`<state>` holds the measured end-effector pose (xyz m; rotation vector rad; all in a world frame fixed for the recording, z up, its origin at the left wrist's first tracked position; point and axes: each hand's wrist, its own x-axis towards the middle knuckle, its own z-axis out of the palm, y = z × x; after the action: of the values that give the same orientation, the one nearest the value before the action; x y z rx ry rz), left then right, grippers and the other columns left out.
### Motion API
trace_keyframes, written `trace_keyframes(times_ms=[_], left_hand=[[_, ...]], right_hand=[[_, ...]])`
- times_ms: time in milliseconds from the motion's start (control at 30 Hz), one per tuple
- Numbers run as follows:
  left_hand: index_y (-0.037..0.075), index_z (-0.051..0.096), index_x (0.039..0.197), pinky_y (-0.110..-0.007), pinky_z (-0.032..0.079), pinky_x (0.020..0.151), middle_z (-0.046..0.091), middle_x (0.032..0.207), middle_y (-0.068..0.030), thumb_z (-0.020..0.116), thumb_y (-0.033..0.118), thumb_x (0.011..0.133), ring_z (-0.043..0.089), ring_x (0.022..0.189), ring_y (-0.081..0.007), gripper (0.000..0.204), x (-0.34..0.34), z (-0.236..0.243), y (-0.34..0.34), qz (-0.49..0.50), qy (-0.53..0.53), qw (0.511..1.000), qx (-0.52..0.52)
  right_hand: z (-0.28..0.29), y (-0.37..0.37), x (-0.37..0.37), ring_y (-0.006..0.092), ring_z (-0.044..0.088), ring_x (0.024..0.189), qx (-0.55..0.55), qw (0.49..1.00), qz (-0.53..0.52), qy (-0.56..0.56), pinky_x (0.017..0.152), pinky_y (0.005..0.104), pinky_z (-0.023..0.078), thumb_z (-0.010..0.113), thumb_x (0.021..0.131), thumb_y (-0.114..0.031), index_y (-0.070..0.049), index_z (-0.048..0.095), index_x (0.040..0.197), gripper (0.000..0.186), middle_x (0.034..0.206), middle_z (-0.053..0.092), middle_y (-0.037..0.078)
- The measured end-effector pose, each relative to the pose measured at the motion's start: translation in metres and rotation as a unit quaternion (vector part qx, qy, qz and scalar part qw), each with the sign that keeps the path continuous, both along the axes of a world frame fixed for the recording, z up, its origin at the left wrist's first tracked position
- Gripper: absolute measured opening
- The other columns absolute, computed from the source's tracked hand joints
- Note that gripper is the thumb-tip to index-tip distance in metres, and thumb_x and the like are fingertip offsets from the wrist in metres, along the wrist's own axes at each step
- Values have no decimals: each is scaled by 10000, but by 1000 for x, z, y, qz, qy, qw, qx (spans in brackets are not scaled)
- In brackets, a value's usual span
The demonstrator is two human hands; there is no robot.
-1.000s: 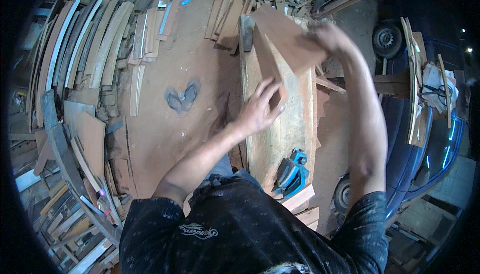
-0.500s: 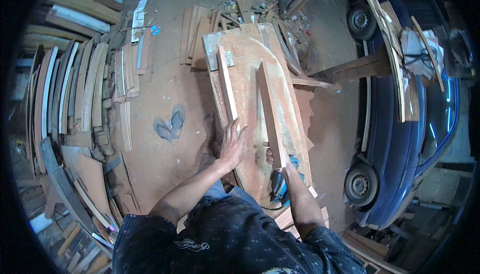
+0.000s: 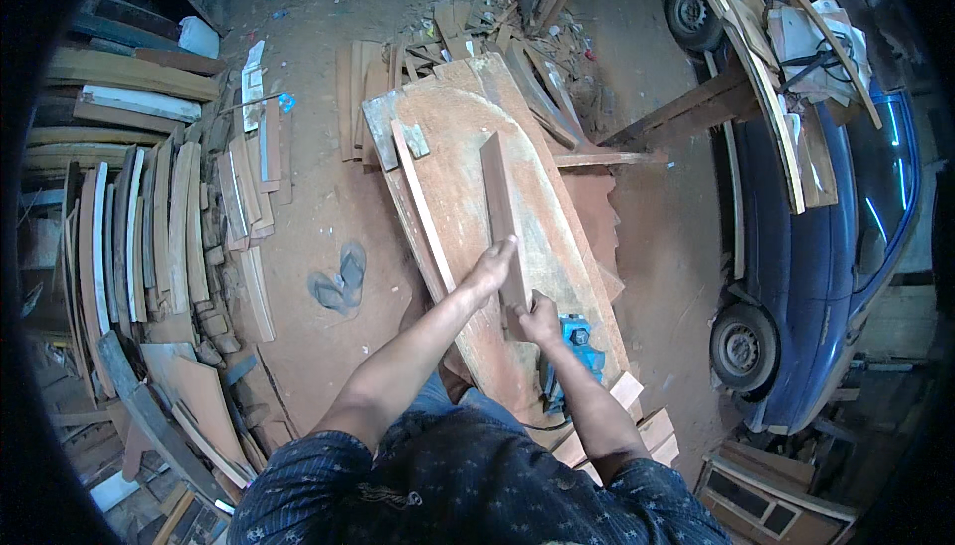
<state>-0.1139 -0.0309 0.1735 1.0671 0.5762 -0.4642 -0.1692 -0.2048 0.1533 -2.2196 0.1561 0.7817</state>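
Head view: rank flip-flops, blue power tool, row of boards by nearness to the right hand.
1. Blue power tool, on the workbench, right of the right hand.
2. Flip-flops, floor left of the bench.
3. Row of boards, at far left.

L hand point(image 3: 489, 272) grips a squared timber point(image 3: 501, 197) partway along, R hand point(image 3: 540, 320) its near end — both over the workbench point(image 3: 448, 97). A thin strip point(image 3: 425, 212) lies lengthwise nr. the bench's L edge; blue power tool point(image 3: 587, 351), partly hidden, sits just beside R forearm point(image 3: 589, 406). Sandals point(image 3: 351, 269) lie L of bench, w/ stacked boards point(image 3: 184, 217) further L — blue vehicle point(image 3: 801, 336) stands on far R.
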Motion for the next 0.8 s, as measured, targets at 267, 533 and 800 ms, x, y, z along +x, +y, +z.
trace_keyframes(times_ms=[267,533,800], left_hand=[[10,695,1051,-337,537,882,692,1015,-103,691,425,945,665,1004,-208,428,-26,261,18,-147,-354,875,-295],[-31,664,1268,-346,558,917,628,1246,-178,838,495,807,640,1124,-280,720,-38,334,-7,-61,-481,660,-574],[-19,699,1162,-325,575,794,674,1123,-145,914,340,768,667,1002,-219,575,-52,330,-21,-5,-433,668,-605]], right_hand=[[-51,9,-5,516,695,884,-56,973,-40,-221,803,533,568,623,892,-137,118,604,1242,434,944,687,363],[-49,12,5,492,691,801,-81,975,-25,-205,720,553,546,652,881,-111,136,602,1185,395,822,662,340],[-67,16,24,487,698,793,-87,976,-15,-201,717,532,561,665,877,-101,150,586,1235,445,816,676,332]])
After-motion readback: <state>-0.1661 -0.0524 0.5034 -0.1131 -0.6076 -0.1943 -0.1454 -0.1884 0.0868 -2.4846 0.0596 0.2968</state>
